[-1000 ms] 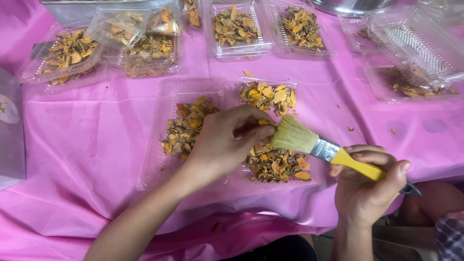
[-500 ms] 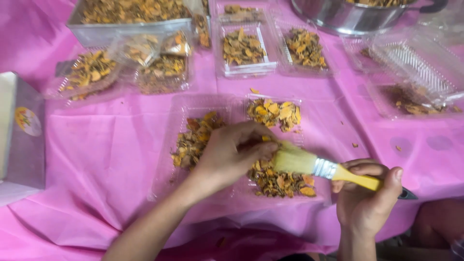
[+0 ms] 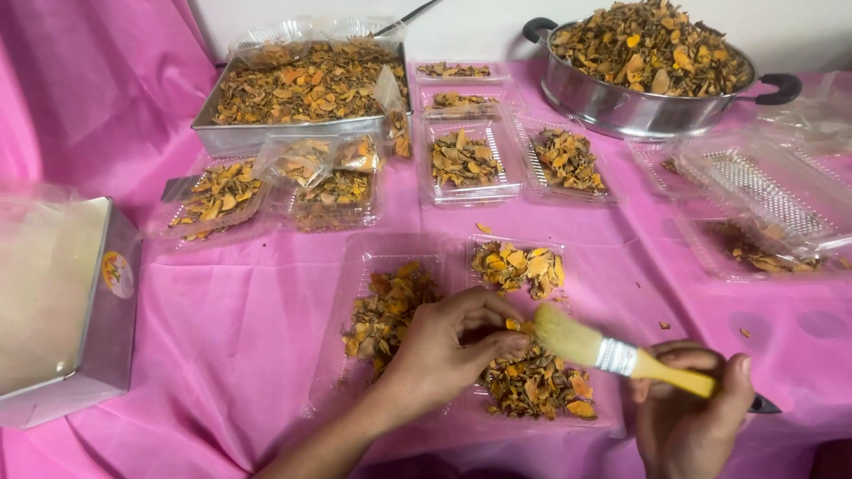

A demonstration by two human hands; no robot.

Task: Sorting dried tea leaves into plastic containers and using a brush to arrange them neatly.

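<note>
Here the right hand (image 3: 688, 412) grips a brush (image 3: 612, 355), bristles at ten o'clock touching the left hand (image 3: 448, 341), whose fingers curl over chips (image 3: 532, 386).

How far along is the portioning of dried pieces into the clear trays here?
Done: several clear trays near the metal pan already hold portions. In hand: the left hand presses on the pieces in the open clamshell, while the right hand holds a brush over it. Left: the pot is heaped full, and empty trays wait at the right.
</note>
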